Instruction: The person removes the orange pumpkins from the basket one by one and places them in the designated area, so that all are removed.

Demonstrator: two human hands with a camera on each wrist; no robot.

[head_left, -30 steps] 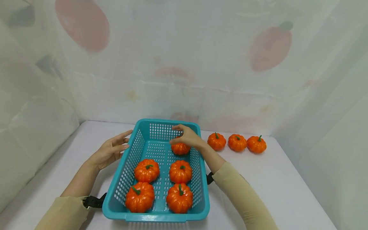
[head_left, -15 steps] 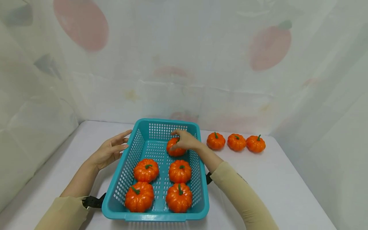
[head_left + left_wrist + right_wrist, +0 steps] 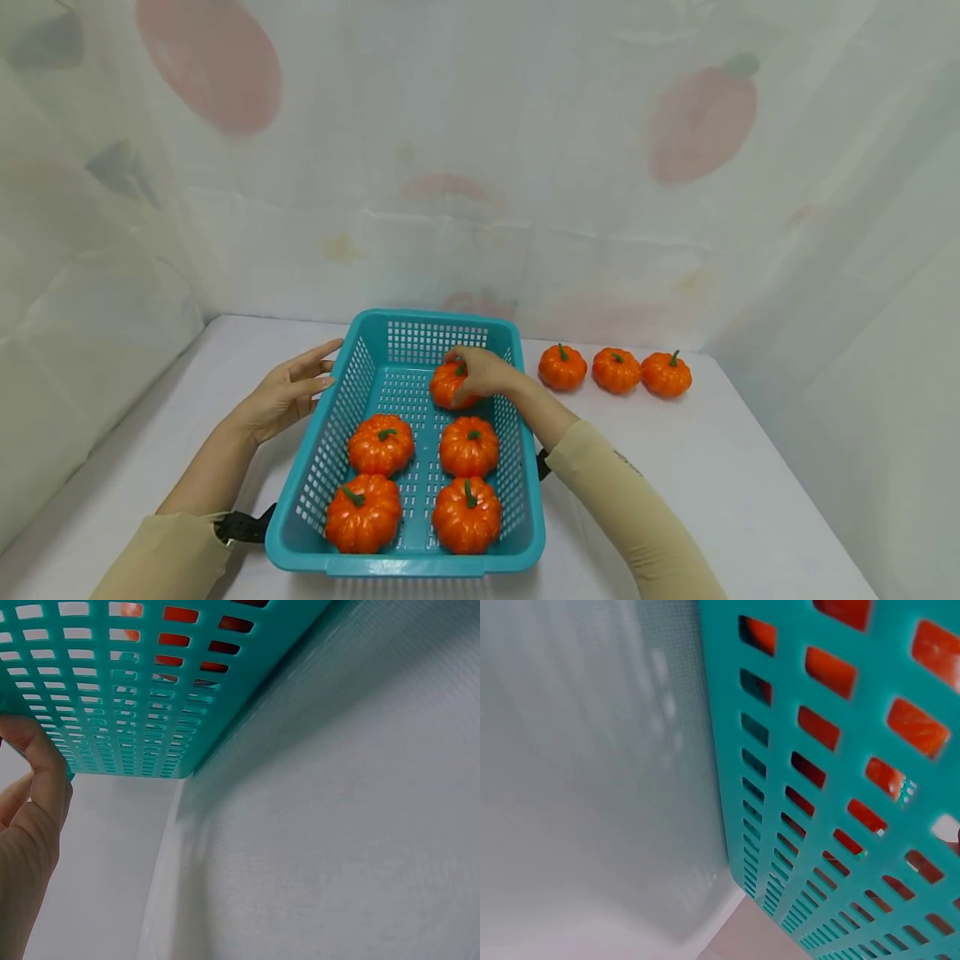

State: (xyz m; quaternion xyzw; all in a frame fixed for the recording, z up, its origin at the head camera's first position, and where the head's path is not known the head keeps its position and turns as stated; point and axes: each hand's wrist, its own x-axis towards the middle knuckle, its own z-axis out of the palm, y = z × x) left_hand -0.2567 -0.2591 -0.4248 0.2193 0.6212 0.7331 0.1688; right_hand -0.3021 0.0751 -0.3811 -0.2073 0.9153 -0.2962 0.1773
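Observation:
A turquoise plastic basket with slotted walls holds several small orange pumpkins with green stems. My right hand reaches over its right wall and grips a pumpkin in the far half, fingers over the far side and thumb in front. Nearer me sit a left pair, one pumpkin behind another pumpkin, and a right pair, one pumpkin behind another pumpkin. My left hand is beside the left wall, its loosely bent fingers at the rim; the left wrist view shows those fingers against the basket's outside.
On the white table, right of the basket, three more pumpkins stand in a row near the back: a left one, a middle one and a right one. A printed curtain hangs behind the table.
My right hand has shifted the far pumpkin a little left inside the basket, and its fingers have come down around it. My left hand has stayed at the rim.

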